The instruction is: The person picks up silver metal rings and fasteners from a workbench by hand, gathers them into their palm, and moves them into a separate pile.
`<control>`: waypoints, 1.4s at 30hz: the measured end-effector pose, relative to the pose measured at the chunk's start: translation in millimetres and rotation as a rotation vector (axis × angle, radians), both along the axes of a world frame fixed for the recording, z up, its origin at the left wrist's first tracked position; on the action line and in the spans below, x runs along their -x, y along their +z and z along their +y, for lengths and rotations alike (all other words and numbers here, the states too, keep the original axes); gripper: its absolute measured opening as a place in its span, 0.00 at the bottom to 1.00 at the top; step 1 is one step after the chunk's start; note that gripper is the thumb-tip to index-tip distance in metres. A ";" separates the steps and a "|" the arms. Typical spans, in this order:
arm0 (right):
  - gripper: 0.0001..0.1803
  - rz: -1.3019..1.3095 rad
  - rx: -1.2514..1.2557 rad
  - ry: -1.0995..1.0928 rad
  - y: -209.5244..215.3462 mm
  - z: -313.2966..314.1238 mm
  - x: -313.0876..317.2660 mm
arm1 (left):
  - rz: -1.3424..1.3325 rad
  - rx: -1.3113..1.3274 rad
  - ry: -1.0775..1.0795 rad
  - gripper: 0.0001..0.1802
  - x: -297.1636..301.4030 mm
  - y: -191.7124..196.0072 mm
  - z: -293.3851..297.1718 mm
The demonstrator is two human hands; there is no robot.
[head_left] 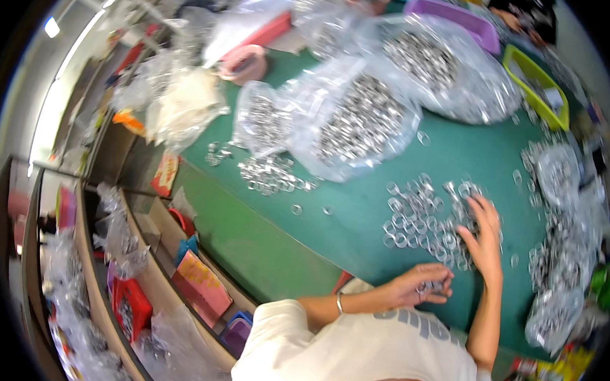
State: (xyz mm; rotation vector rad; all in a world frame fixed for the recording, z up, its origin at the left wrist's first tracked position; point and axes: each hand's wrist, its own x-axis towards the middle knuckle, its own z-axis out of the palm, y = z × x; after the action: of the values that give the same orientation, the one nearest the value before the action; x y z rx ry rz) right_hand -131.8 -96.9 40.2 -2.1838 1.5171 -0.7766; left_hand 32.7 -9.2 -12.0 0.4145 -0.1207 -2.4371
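My left hand (423, 283) is cupped near the table edge in front of my shirt, its fingers curled around a few small silver metal pieces that look like key rings. My right hand (483, 236) reaches over the right side of a loose pile of silver key rings (416, 219), thumb and fingers apart, fingertips at the pieces. Many in the pile show a round ring joined to a small metal fitting. Any piece under the right fingertips is too small to make out.
Clear plastic bags of metal parts (362, 125) lie across the green table (358, 223). A smaller heap (272, 174) sits left. More bagged parts (558, 249) line the right edge. Purple (455, 21) and lime-green (537, 85) baskets stand at the back, near another person (523, 19). Shelves (159, 266) stand left.
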 end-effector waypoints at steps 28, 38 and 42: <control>0.14 0.191 0.038 -0.065 -0.8 2.5 0.2 | -0.061 0.028 -0.226 0.11 -12.4 -4.9 3.1; 0.05 0.238 0.023 -0.066 27.3 7.6 -6.2 | -0.157 -0.022 -0.060 0.11 -9.9 14.0 4.1; 0.04 0.057 -0.245 0.149 46.2 5.1 6.5 | -0.125 0.003 -0.122 0.08 -14.7 13.9 1.5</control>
State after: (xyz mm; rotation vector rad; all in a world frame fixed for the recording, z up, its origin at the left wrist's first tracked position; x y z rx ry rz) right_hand -138.3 -91.8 86.4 -2.1209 1.3756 -0.4585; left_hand 47.4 -7.8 2.0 0.5731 -0.2094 -2.5298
